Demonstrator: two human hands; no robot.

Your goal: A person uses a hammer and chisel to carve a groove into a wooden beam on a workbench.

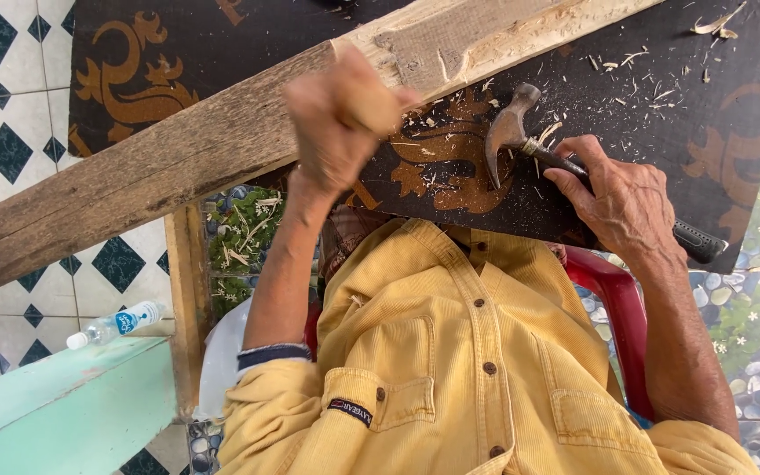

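Observation:
A long weathered wooden plank point(160, 167) lies slantwise across a dark board with orange scroll patterns point(178, 53). The plank's far end is freshly cut pale, and wood chips point(626, 62) are scattered about. My left hand point(332, 132), blurred, is a fist around a pale wooden tool handle point(373, 107) at the plank's near edge; the tool's tip is hidden. My right hand point(622, 198) grips a claw hammer point(512, 136) by its dark handle, with the head resting low on the dark board, to the right of my left hand.
A small plastic bottle point(116, 324) lies on a pale green bench point(63, 405) at the lower left. A red plastic chair point(613, 299) shows behind my yellow shirt. A wooden post point(188, 299) stands under the plank. White and dark tiles point(10, 132) cover the floor at left.

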